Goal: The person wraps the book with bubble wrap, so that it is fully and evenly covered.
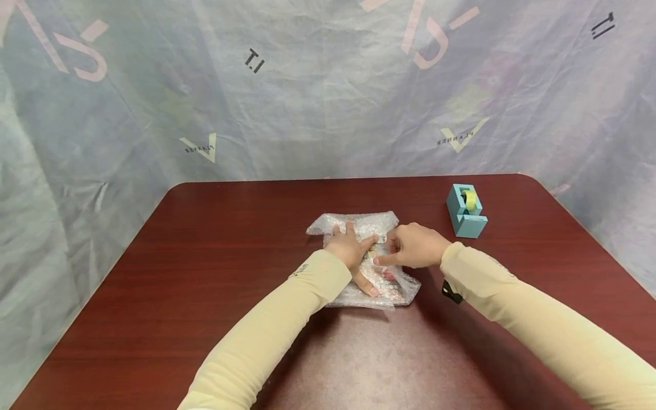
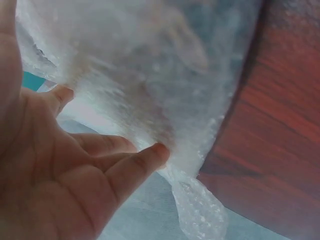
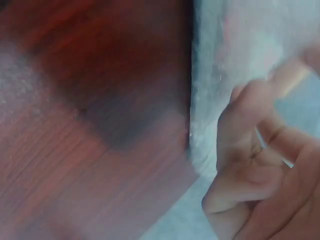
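A package in clear bubble wrap [image 1: 359,219] lies on the table, with white and red parts showing through the plastic. My left hand [image 1: 347,250] rests on top of it, fingers spread and thumb stretched toward the near side. The left wrist view shows that hand's fingertips [image 2: 161,150] against the plastic. At the package's right side is my right hand [image 1: 417,245], its thumb extended over the wrap and the other fingers curled. In the right wrist view the bent fingers [image 3: 245,120] are beside the wrap's edge; whether they pinch any plastic is hidden.
A light-blue tape dispenser [image 1: 470,225] with a yellow roll [image 1: 468,199] stands at the back right of the dark red wooden table [image 1: 230,245]. A grey printed cloth [image 1: 318,114] hangs behind and along the sides.
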### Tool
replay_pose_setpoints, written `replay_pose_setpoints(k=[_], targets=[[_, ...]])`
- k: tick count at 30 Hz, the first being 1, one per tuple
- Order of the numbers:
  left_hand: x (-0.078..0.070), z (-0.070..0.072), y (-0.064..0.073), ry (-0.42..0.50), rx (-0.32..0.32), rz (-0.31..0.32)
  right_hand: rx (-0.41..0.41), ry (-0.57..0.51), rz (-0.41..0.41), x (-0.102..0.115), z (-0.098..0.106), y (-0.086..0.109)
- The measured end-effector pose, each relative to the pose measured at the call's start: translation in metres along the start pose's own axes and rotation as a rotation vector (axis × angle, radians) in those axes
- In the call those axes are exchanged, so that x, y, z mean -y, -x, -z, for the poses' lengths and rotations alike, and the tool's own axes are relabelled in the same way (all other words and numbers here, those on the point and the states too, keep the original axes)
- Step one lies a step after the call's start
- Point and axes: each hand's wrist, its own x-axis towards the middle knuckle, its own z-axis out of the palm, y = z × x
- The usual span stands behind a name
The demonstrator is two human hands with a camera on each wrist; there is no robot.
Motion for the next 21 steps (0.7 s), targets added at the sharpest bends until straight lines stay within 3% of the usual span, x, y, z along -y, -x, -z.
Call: replay_pose_setpoints(k=[3, 6, 12, 16, 21], targets=[[-0.001, 0.001, 0.0, 0.009, -0.003, 0.003, -0.063, 0.102, 0.016, 0.007, -0.005, 0.004], [-0.001, 0.0, 0.0, 0.017, -0.011, -0.001, -0.076, 0.115, 0.074, 0.009, -0.008, 0.001], [-0.002, -0.001, 0.001, 0.034, -0.012, 0.003, -0.073, -0.043, 0.231, -0.003, -0.01, -0.006], [-0.002, -0.001, 0.0, 0.038, -0.007, 0.008, -0.083, -0.132, 0.263, -0.01, -0.009, -0.007], [-0.003, -0.001, -0.004, 0.001, 0.008, 0.022, -0.081, -0.14, 0.276, -0.008, -0.012, -0.008]])
